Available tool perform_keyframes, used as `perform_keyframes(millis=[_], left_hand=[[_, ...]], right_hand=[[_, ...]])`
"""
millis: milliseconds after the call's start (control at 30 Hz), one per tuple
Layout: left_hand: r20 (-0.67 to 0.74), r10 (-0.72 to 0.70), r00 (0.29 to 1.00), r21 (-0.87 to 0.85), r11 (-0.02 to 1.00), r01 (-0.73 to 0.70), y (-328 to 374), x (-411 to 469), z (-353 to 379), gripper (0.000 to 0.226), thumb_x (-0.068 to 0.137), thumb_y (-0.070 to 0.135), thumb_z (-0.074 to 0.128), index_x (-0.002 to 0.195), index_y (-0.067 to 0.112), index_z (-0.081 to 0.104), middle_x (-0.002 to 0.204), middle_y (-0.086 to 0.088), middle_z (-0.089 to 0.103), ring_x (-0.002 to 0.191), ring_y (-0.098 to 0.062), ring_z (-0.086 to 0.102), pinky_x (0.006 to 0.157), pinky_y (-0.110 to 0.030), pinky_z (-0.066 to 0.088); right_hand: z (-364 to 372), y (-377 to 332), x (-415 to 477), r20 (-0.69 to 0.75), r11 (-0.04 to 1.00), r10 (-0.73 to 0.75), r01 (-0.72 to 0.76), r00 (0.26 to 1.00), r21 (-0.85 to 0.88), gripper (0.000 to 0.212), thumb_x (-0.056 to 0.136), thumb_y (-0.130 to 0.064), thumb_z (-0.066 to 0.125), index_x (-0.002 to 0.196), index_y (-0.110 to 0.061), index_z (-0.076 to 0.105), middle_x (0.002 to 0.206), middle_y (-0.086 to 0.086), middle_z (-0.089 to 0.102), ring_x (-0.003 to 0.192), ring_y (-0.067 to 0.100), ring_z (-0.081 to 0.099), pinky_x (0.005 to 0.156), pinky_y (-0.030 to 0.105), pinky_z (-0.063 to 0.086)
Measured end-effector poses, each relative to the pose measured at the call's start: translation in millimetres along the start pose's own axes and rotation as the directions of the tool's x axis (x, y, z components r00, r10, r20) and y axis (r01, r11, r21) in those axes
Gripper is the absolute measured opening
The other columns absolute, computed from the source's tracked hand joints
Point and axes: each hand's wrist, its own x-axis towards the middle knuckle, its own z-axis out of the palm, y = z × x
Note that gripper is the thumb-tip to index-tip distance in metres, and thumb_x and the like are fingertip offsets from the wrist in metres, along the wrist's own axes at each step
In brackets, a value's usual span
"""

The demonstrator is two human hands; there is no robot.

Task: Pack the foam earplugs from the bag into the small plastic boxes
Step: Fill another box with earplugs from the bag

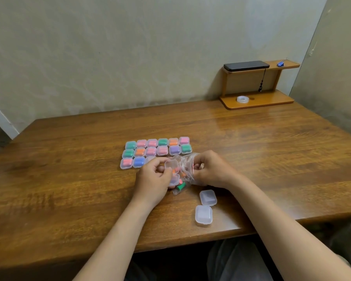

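On the wooden surface (69, 179), three rows of filled boxes (156, 151) stand just behind the clear bag (185, 169). The right hand (209, 171) grips the bag's right side. The left hand (152, 179), at its left, pinches an open box (171, 165). Two empty boxes (208, 197) lie in front of the bag, and a green earplug (180, 186) shows inside it.

Measured from the crumpled clear plastic bag (185, 171), a block of small clear plastic boxes filled with coloured earplugs (156, 151) is crowding 10 to 12 o'clock, just beside it. Two empty clear lidded boxes (203, 214) are sitting near at 5 o'clock. A low wooden desk shelf (257, 102) is occupying the far corner at 1 o'clock. The glossy brown wooden table (69, 179) is lying open farther out toward 8 and 3 o'clock.
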Motion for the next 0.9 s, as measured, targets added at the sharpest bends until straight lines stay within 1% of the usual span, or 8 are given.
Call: perform_keyframes(millis=[100,300,400,567,633,700,800,900], left_hand=[[0.002,0.000,1.000,0.000,1.000,0.000,-0.5,-0.1,0.2,0.022,0.093,0.011,0.064,0.107,0.028,0.069,0.074,0.011,0.060,0.065,0.007,0.056,0.059,-0.007,0.045],[-0.004,0.015,1.000,0.017,1.000,-0.015,-1.5,-0.5,0.7,0.023,0.092,0.011,0.065,0.107,0.028,0.070,0.075,0.008,0.062,0.066,0.006,0.056,0.059,-0.007,0.044],[-0.011,0.028,1.000,0.039,0.999,-0.028,-1.2,-0.9,0.9,0.023,0.093,0.010,0.065,0.109,0.026,0.070,0.076,0.008,0.062,0.067,0.008,0.056,0.060,-0.005,0.044],[-0.011,0.029,1.000,0.053,0.998,-0.028,-0.7,-1.5,1.1,0.023,0.094,0.012,0.063,0.112,0.024,0.070,0.077,0.009,0.062,0.068,0.009,0.056,0.059,-0.005,0.044],[-0.009,0.013,1.000,0.055,0.998,-0.013,0.4,-2.0,1.0,0.023,0.094,0.014,0.063,0.113,0.026,0.070,0.080,0.009,0.063,0.071,0.006,0.059,0.059,-0.006,0.045],[-0.004,-0.002,1.000,0.040,0.999,0.002,0.9,-2.4,1.2,0.024,0.094,0.014,0.063,0.113,0.026,0.070,0.082,0.008,0.065,0.074,0.000,0.061,0.063,-0.011,0.048],[-0.004,-0.014,1.000,0.027,1.000,0.014,1.2,-2.2,1.0,0.024,0.094,0.014,0.063,0.114,0.026,0.070,0.085,0.008,0.067,0.079,-0.005,0.063,0.067,-0.017,0.052],[-0.011,-0.026,1.000,0.012,1.000,0.027,0.4,-1.5,1.6,0.024,0.094,0.014,0.064,0.114,0.025,0.070,0.085,0.006,0.065,0.076,-0.006,0.061,0.065,-0.017,0.048]], right_hand=[[2.0,3.4,0.7,0.005,1.000,0.012,-0.012,1.000,-0.021,0.028,0.079,-0.017,0.067,0.056,-0.013,0.052,0.055,-0.009,0.046,0.053,0.008,0.041,0.053,0.031,0.039],[-1.1,-1.1,-3.3,-0.039,1.000,-0.005,0.005,0.999,-0.015,0.023,0.083,-0.015,0.065,0.063,-0.023,0.058,0.073,-0.003,0.064,0.066,0.015,0.058,0.064,0.044,0.054],[-3.1,-0.7,-4.9,-0.042,0.999,-0.037,0.039,0.998,0.038,0.020,0.084,-0.011,0.056,0.079,-0.027,0.066,0.084,-0.002,0.069,0.077,0.019,0.066,0.069,0.048,0.057],[-9.4,-3.3,-12.0,-0.059,0.985,0.029,-0.018,0.998,0.173,0.021,0.095,-0.011,0.055,0.092,-0.030,0.063,0.080,-0.002,0.068,0.058,0.010,0.065,0.040,0.025,0.045],[-10.1,-2.6,-14.9,-0.095,0.981,0.034,-0.015,0.995,0.194,0.020,0.097,-0.011,0.052,0.098,-0.028,0.063,0.078,-0.001,0.067,0.057,0.017,0.067,0.038,0.027,0.045],[-11.4,0.6,-17.1,-0.158,0.978,0.034,-0.001,0.987,0.210,0.018,0.096,-0.010,0.055,0.103,-0.024,0.065,0.086,0.001,0.069,0.056,0.015,0.067,0.039,0.028,0.048],[-16.3,5.6,-22.4,-0.235,0.982,0.036,0.008,0.971,0.187,0.013,0.093,-0.008,0.061,0.097,-0.019,0.067,0.091,0.002,0.068,0.058,0.015,0.067,0.039,0.030,0.050],[-22.1,7.7,-28.2,-0.297,0.980,0.043,0.017,0.954,0.197,0.013,0.087,-0.002,0.066,0.088,-0.015,0.068,0.088,0.004,0.068,0.058,0.016,0.068,0.038,0.031,0.051]])
